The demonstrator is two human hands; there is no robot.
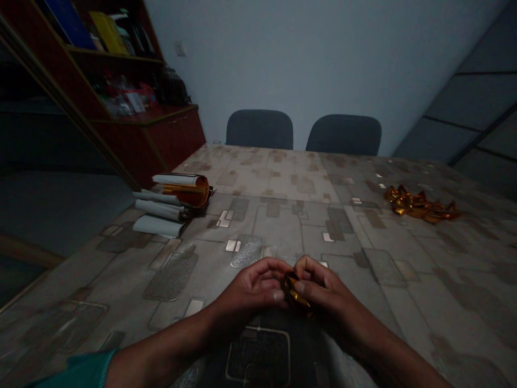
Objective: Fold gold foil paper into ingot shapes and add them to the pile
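Note:
Near the table's front edge, my right hand (pixel 323 285) pinches a small folded piece of gold foil paper (pixel 298 295) between thumb and fingers. My left hand (pixel 260 285) closes on the same piece from the other side, its fingers curled and its thumb tip by the foil's left edge. The lower part of the piece is partly hidden by my right hand. Farther off to the right lies a cluster of folded gold foil pieces (pixel 420 205). On the left rests a stack of curled paper sheets (pixel 161 207), pale outside and gold inside.
The table (pixel 283 226) wears a patterned, shiny cover. Two dark chairs (pixel 259 129) stand at its far side, against a pale wall. A reddish wooden cabinet (pixel 173 137) with filled shelves is at the back left.

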